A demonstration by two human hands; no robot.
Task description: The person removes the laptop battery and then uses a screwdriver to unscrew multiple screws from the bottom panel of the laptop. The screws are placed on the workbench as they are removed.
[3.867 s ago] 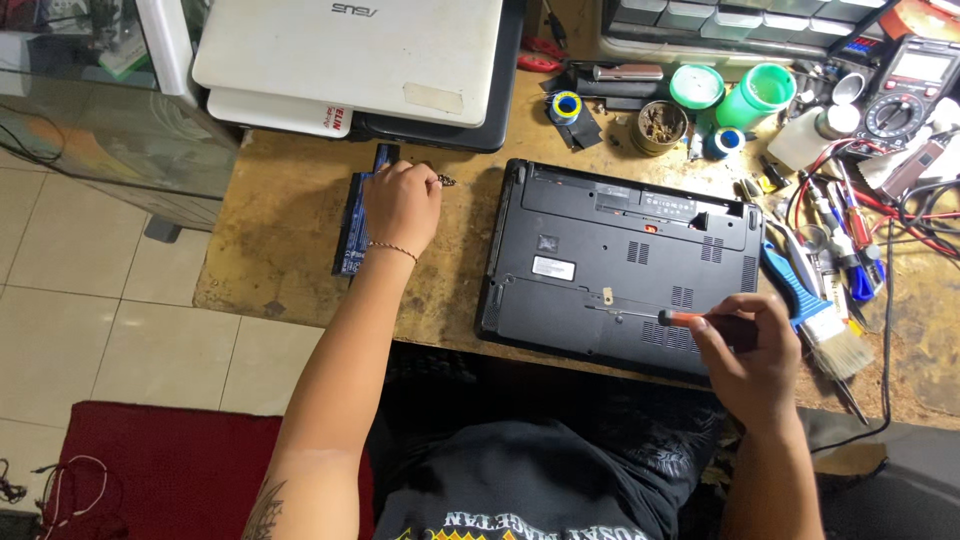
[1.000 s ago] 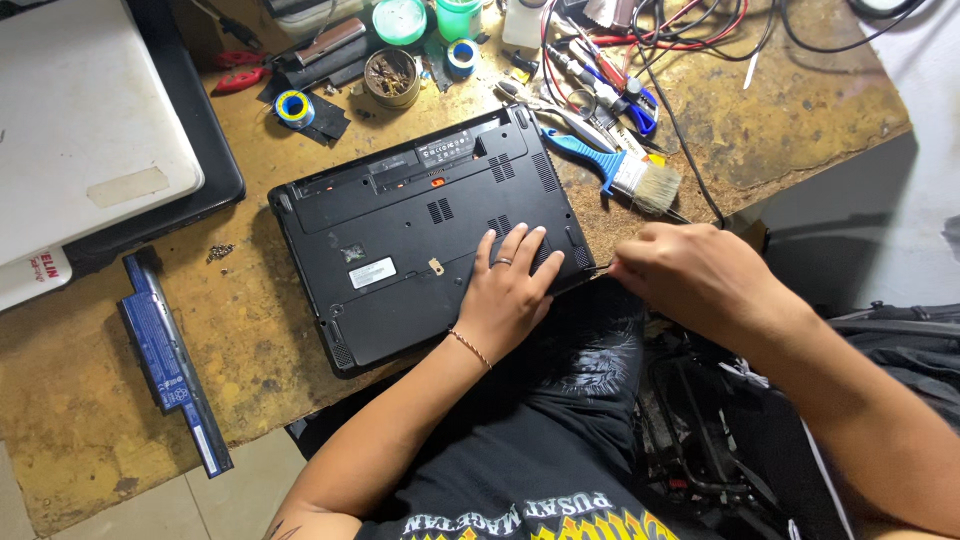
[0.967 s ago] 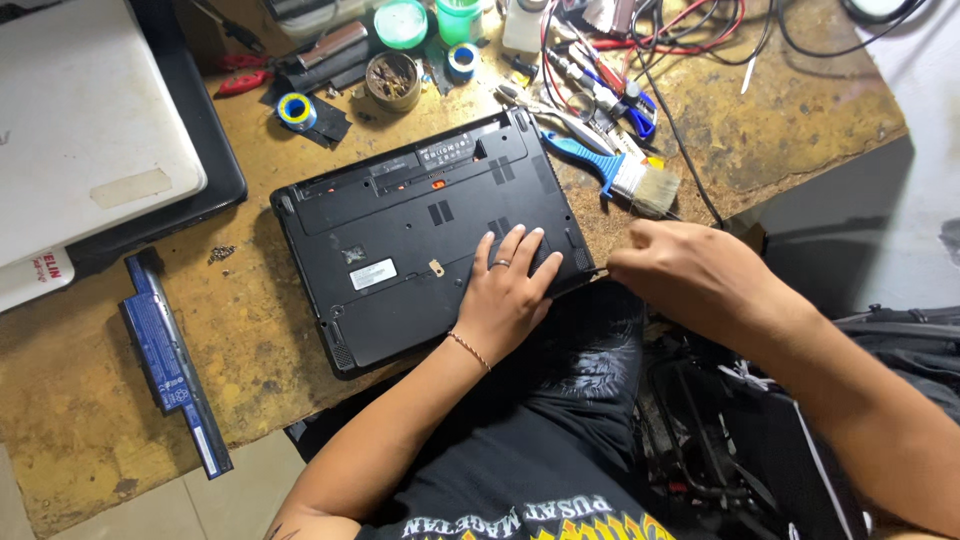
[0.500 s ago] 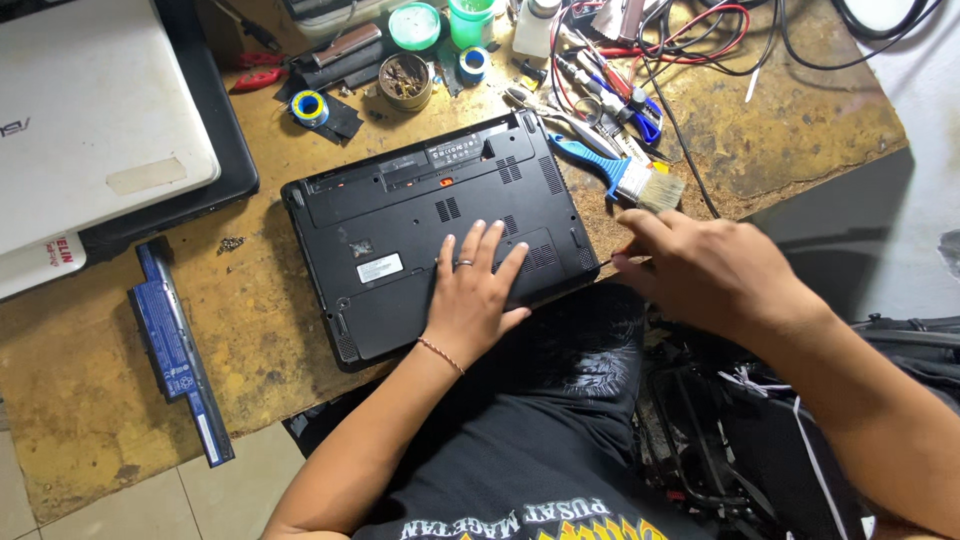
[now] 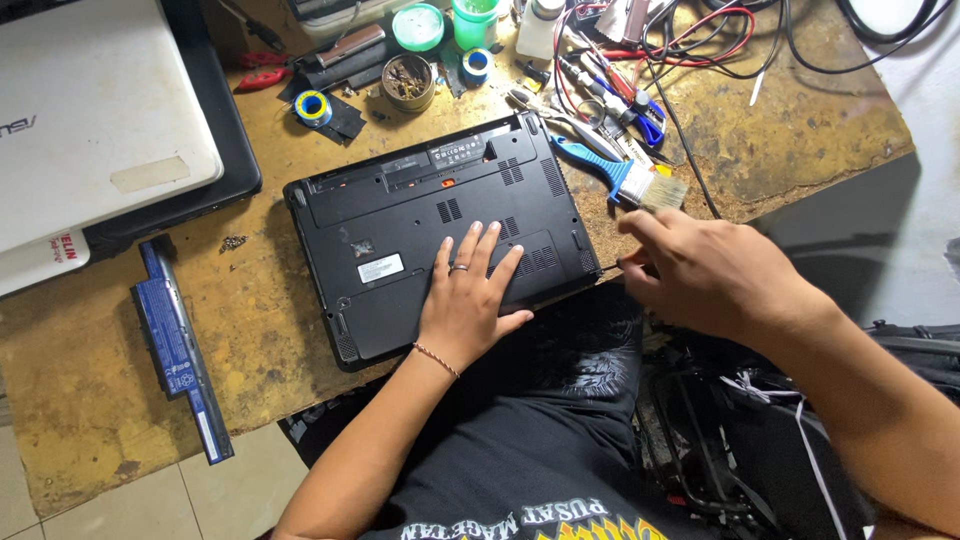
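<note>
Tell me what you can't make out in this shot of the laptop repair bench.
Head view only:
- What the right hand grips: its own fingers cover it; only a thin dark tip shows at the black laptop edge.
- Laptop surface under the flat left hand.
- White laptop: cut off by the left and top edges.
- Contents of the small round tin: too small.

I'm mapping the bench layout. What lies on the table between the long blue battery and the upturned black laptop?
In the head view, between the blue battery and the black laptop lies only worn yellowish tabletop, plus a small cluster of screws farther back.
</note>
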